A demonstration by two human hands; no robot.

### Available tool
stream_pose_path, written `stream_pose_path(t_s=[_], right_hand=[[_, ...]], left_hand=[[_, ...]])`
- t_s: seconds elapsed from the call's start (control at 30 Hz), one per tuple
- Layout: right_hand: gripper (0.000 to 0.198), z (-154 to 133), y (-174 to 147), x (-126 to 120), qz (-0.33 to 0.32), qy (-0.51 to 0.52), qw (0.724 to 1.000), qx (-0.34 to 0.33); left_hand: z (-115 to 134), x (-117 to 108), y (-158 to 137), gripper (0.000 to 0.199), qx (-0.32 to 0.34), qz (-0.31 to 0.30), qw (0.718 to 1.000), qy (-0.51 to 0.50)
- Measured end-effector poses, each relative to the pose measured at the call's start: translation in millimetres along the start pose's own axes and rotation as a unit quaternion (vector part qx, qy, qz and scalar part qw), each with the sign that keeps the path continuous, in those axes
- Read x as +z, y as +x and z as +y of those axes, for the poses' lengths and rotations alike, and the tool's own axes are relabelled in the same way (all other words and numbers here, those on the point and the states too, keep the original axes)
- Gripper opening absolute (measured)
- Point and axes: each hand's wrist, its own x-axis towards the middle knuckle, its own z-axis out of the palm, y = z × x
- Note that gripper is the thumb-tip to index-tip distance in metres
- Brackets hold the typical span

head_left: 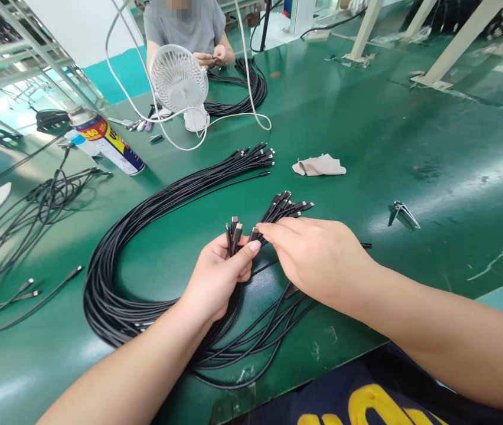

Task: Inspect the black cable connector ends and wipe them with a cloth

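Several black USB cables [237, 233] stand with their plugs up in my left hand [216, 274], whose thumb and fingers are closed around them. My right hand [317, 248] is at the plug of one of these cables, its fingertips pinched together by the metal end. Beneath and behind both hands a thick bundle of black cables [114, 254] curves in a U across the green table. One set of its plugs [255, 154] points right at the far side; another set of plugs [289, 203] lies just beyond my right hand. Loose cables [251, 354] run below my hands.
A white fan [179, 79] with a white cord stands at the back, near a spray can [107, 141]. To the right lie a crumpled cloth [320, 165] and a nail clipper [404, 214]. Tangled cables [43, 203] spread at left. A person [185, 29] sits opposite, handling cables.
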Motion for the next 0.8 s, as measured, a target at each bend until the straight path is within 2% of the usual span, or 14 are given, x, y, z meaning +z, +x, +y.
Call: stream_pose_path(t_s=[0.57, 0.7, 0.8], right_hand=[[0.03, 0.4, 1.7, 0.2, 0.001, -0.005, 1.0, 0.01], [0.029, 3.8, 4.3, -3.4, 0.002, 0.043, 0.998, 0.035], [0.025, 7.8, 8.9, -4.3, -0.027, 0.137, 0.987, 0.078]], left_hand=[[2.9, 2.2, -1.2, 0.029, -0.005, 0.008, 1.0, 0.002], [3.3, 1.5, -1.6, 0.028, -0.001, 0.01, 1.0, 0.004], [3.8, 1.4, -2.2, 0.027, 0.0, 0.004, 1.0, 0.007]])
